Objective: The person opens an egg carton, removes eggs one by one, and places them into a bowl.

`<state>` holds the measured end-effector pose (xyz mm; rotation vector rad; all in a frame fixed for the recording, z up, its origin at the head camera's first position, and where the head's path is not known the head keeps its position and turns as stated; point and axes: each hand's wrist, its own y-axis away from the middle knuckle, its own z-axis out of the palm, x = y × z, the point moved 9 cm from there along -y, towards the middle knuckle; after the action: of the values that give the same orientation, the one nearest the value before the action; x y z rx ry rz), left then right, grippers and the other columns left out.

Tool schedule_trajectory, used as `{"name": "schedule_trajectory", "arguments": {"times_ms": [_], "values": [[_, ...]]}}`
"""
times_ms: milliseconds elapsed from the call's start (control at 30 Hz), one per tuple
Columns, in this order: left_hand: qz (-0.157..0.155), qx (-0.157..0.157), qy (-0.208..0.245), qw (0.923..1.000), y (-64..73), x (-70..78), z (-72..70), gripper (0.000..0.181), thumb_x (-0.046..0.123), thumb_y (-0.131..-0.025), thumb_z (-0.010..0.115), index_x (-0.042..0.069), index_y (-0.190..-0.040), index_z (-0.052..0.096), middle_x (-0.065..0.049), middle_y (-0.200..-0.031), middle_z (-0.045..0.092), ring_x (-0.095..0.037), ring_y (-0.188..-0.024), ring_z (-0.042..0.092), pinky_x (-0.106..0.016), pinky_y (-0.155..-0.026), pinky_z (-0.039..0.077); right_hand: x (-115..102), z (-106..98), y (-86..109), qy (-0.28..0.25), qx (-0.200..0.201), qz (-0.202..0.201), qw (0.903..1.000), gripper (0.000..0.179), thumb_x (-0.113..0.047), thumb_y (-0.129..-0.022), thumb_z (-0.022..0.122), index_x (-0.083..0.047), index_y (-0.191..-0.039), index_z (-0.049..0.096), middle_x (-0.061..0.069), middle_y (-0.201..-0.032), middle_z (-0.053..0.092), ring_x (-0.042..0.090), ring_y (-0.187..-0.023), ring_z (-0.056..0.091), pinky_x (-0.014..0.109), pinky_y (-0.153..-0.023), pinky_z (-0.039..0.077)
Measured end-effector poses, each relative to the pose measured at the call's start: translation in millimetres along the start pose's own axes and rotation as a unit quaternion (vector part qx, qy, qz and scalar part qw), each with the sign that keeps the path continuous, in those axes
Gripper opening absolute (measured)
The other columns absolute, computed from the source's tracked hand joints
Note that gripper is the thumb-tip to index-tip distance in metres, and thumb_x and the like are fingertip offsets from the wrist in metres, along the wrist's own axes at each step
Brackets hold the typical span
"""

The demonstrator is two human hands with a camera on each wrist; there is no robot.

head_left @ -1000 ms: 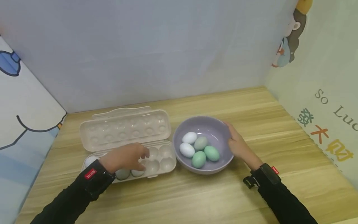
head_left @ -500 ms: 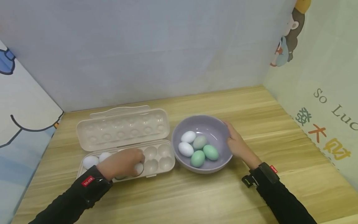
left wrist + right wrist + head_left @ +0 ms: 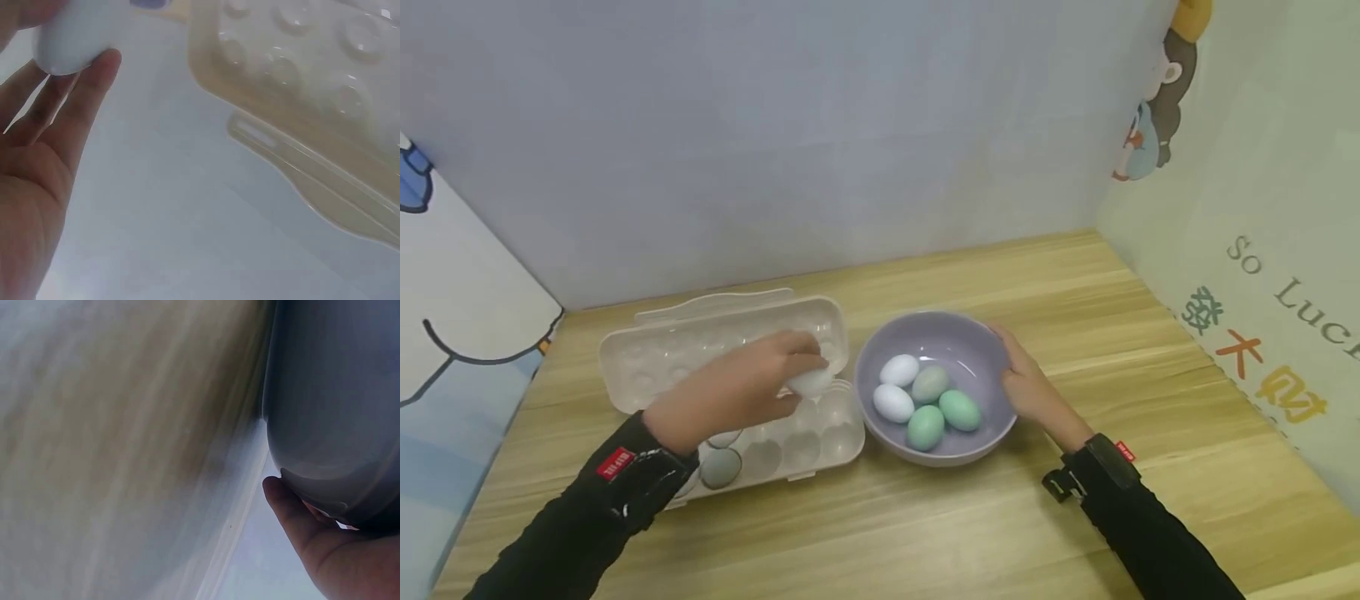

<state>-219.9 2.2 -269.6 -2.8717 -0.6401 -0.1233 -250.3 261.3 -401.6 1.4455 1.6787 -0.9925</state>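
Note:
Between the thumb and fingers of my left hand (image 3: 737, 385) is a white egg (image 3: 811, 382), raised above the right part of an open egg carton (image 3: 826, 463). The left wrist view shows the same egg (image 3: 78, 37) against the fingertips. My right hand (image 3: 1037, 390) grips the right rim of a purple bowl (image 3: 973, 354); in the right wrist view its thumb (image 3: 284, 506) lies against the bowl's outer wall. Inside the bowl lie white eggs (image 3: 893, 403), green eggs (image 3: 959, 411) and a grey-green egg (image 3: 930, 383). My left hand and forearm hide much of the carton's left side.
A grey-green egg (image 3: 720, 468) sits in the carton's front row, with bare cups to its right. The carton's lid (image 3: 625, 350) lies back on the wooden table (image 3: 880, 533). Behind the table stands a pale backdrop (image 3: 820, 167), with printed panels at both sides.
My left hand came down on a white egg in the carton's front row, took hold of it and lifted it up and right. My right hand stays on the bowl.

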Motion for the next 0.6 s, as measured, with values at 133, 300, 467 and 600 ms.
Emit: {"name": "schedule_trajectory", "arguments": {"times_ms": [133, 300, 467, 600], "values": [[0.028, -0.003, 0.011, 0.9995, -34.2, 11.9, 3.7, 0.037, 0.007, -0.066, 0.068, 0.007, -0.101, 0.056, -0.002, -0.094, 0.050, -0.015, -0.082, 0.048, -0.027, -0.070, 0.046, 0, 1, -1.0, -0.011, -0.003, 0.003, 0.9999, 0.068, 0.012, -0.075, 0.030, -0.010, -0.139, 0.021, 0.020, -0.141, 0.026, 0.040, -0.126, 0.026, 0.057, -0.100, 0.024], [0.030, -0.048, 0.037, 0.9977, -83.4, 20.0, 24.5, 0.038, 0.007, -0.067, 0.068, 0.013, -0.099, 0.048, 0.001, -0.089, 0.048, -0.014, -0.080, 0.045, -0.026, -0.064, 0.043, 1, -1, 0.6, -0.021, 0.002, 0.009, 0.9997, 0.067, 0.011, -0.076, 0.030, -0.011, -0.139, 0.021, 0.021, -0.141, 0.025, 0.041, -0.125, 0.027, 0.057, -0.097, 0.028], [0.053, -0.103, 0.020, 0.9930, -123.5, 26.8, 52.8, 0.057, 0.005, -0.067, 0.068, 0.011, -0.119, 0.047, -0.002, -0.112, 0.050, -0.018, -0.101, 0.045, -0.028, -0.084, 0.043, 1, -3, 1.2, -0.029, 0.004, 0.007, 0.9995, 0.067, 0.012, -0.077, 0.030, -0.011, -0.139, 0.022, 0.020, -0.140, 0.027, 0.041, -0.123, 0.031, 0.056, -0.093, 0.033], [0.071, -0.121, 0.003, 0.9901, -142.8, 25.7, 68.7, 0.056, 0.004, -0.069, 0.068, 0.011, -0.121, 0.051, -0.003, -0.117, 0.046, -0.018, -0.106, 0.042, -0.027, -0.089, 0.040, -3, -3, -0.5, -0.031, 0.001, -0.007, 0.9995, 0.068, 0.013, -0.075, 0.030, -0.010, -0.139, 0.022, 0.019, -0.139, 0.029, 0.039, -0.124, 0.031, 0.055, -0.098, 0.029]]}}
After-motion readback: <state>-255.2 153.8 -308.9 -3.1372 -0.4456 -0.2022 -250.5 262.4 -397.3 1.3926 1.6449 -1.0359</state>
